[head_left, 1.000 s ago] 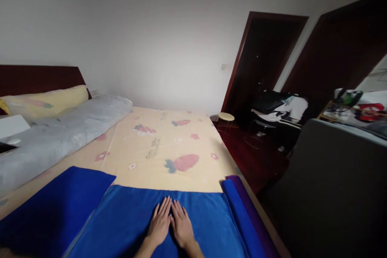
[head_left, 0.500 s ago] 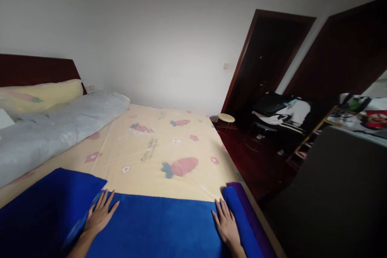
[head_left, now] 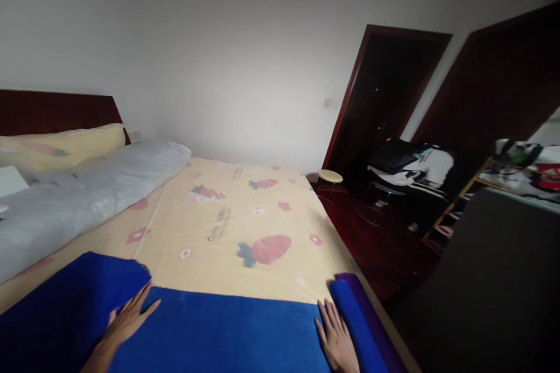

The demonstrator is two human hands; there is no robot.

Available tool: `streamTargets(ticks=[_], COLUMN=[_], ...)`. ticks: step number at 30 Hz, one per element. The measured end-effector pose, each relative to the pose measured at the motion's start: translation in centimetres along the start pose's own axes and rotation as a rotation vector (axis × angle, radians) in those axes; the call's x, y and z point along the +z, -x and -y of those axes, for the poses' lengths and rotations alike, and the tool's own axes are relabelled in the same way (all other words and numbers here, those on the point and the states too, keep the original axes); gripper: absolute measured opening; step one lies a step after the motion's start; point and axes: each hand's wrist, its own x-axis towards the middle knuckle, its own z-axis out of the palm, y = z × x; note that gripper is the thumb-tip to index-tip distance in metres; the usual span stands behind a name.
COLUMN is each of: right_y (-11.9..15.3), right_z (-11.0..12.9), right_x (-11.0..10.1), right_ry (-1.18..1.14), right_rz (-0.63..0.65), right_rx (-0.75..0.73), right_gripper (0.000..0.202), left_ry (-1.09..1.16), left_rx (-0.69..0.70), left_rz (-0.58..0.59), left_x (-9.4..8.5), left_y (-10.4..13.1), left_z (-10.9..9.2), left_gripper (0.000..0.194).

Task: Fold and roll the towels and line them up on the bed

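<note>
Head view has a bright blue cloth (head_left: pixel 223 335) lying flat near the person's side of the bed (head_left: pixel 210 265), its far edge running pretty straight across the yellow patterned sheet. Darker blue fabric (head_left: pixel 56 309) sits along its left, and a blue roll or fold (head_left: pixel 356 317) runs down the right with a purple strip (head_left: pixel 371 320) just outside it. Can't tell if those pieces are all one item or separate.

Handling-wise, it looks soft and floppy, probably light, with a bit of a nap to it, more towel or fleece than anything slick. Nothing fragile here. It'd likely bunch if shoved with one finger, so flat palms seem the way to smooth it. For lifting, the far edge or the corners look like the best grab points, with both hands sharing it so the middle doesn't sag.

As for the hands: left hand (head_left: pixel 129 319) is open, palm down, fingers a little apart and thumb out, resting right where the flat cloth meets the darker fabric. Right hand (head_left: pixel 336 338) is also open and palm down, fingers fairly close, at the cloth's right side next to the roll. Neither one seems to be pinching anything.
</note>
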Motion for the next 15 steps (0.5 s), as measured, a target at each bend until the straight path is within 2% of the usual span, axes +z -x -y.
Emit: streamTargets(ticks=[4, 7, 8, 10, 12, 15], right_y=[-0.3, -0.3, -0.1, 0.6, 1.4, 2.2], right_z=[-0.3, 0.0, 0.5, 2.5, 6.1, 13.3], right_x=[0.1, 0.0, 0.2, 1.1, 3.0, 7.2], right_ry=[0.007, 0.055, 0.063, 0.044, -0.007, -0.068], right_rz=[-0.002, -0.089, -0.141, -0.245, -0.317, -0.384], right_rx=[-0.023, -0.018, -0.02, -0.042, -0.108, -0.323], right_gripper=[0.066, 0.064, 0.062, 0.061, 0.061, 0.055], left_ry=[-0.039, -0.097, -0.113, -0.123, -0.107, -0.048], left_rx=[-0.058, -0.018, 0.029, 0.179, 0.324, 0.478], left_rz=[-0.074, -0.243, -0.293, -0.299, -0.202, -0.055], left_x=[0.3, 1.4, 2.0, 3.2, 4.7, 6.9], left_y=[-0.4, 1.4, 2.3, 4.4, 6.5, 9.3], left_z=[-0.2, -3.0, -4.5, -8.2, -12.6, -19.2], left_gripper=[0.068, 0.064, 0.062, 0.061, 0.063, 0.059])
